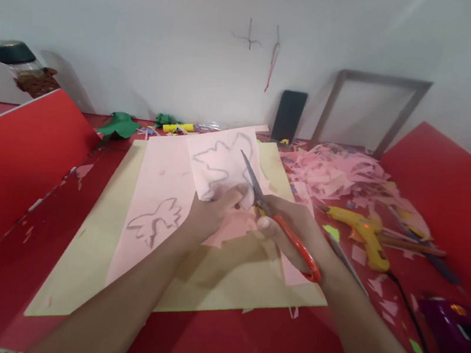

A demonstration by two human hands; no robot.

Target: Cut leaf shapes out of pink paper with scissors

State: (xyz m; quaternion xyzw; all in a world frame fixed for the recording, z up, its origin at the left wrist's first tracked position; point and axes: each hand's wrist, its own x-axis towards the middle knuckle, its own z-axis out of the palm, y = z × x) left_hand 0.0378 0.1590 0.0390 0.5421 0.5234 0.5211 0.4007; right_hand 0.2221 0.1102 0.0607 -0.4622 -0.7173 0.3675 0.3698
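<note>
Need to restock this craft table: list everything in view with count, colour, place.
pink paper: 1, pink, on beige card
beige card: 1, beige, on red table
scissors: 1, red handles, blades open at pink paper
glue gun: 1, yellow, right of beige card
paper offcuts: pile, pink, far right
phone: 1, black, against wall
frame: 1, grey, against wall
green paper shape: 1, green, back left
left hand: holds pink paper
right hand: holds scissors

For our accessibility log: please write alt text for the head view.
The right hand holds red-handled scissors against a pink sheet with pencilled outlines, gripped by the left hand. A yellow glue gun and pink scraps lie to the right on the red table.
</note>
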